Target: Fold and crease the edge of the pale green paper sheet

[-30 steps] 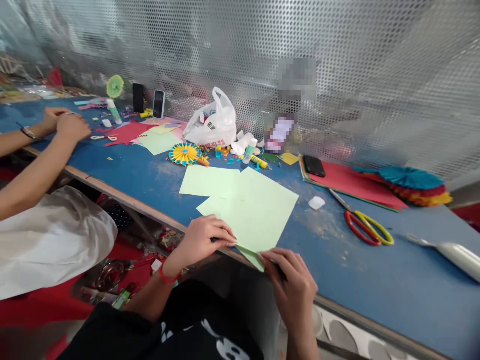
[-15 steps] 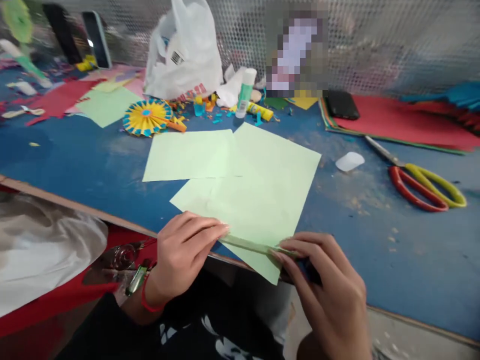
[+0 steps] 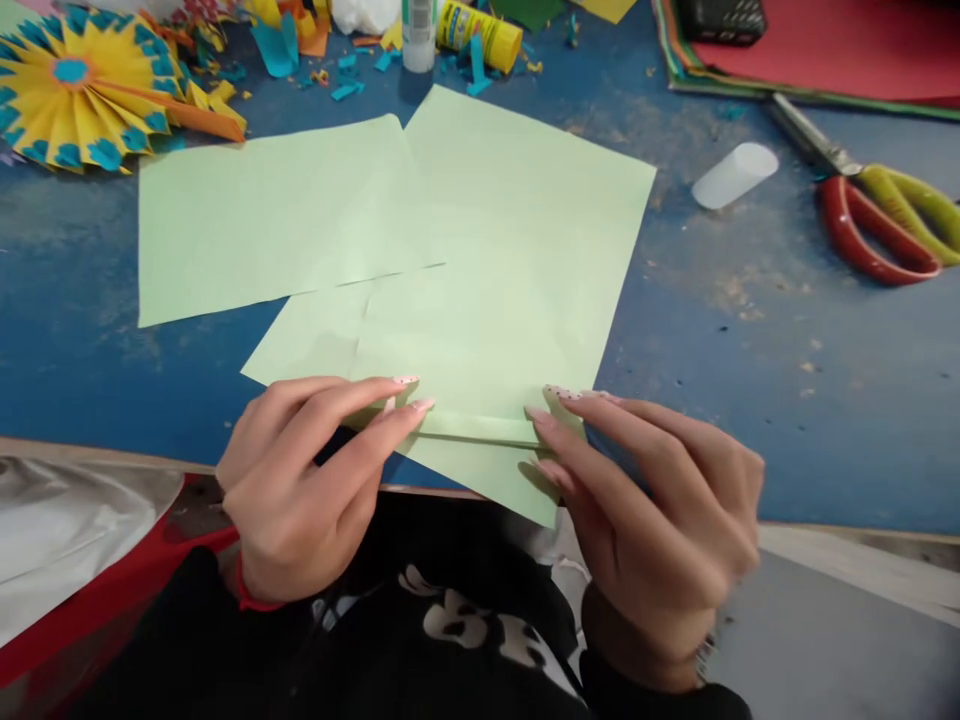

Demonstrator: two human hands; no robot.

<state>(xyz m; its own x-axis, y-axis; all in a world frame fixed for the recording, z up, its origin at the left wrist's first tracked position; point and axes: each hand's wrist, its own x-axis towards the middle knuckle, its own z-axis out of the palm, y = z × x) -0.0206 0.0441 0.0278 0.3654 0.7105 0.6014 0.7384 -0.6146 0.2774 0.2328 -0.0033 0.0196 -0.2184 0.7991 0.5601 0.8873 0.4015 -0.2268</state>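
Nearest to me, the left hand and right hand each have their grip closed on the green sheet. The fingertips pinch the two ends of a narrow folded strip along its near edge. I judge that holding it at both ends pins the crease straight and flat against the tabletop. One corner of the sheet hangs off the tabletop's edge, just below and between the grips.

The paper is thin, matte and pale, square-cut and lying at a slant. Beyond the left grip a second green sheet overlaps it. The blue surface past the right grip looks scuffed and dusty.

Farther out on the right lie a white plastic cap and scissors with red and yellow handles. Far left of the grips sits a pleated yellow paper fan among paper scraps, with a glue stick standing at the back.
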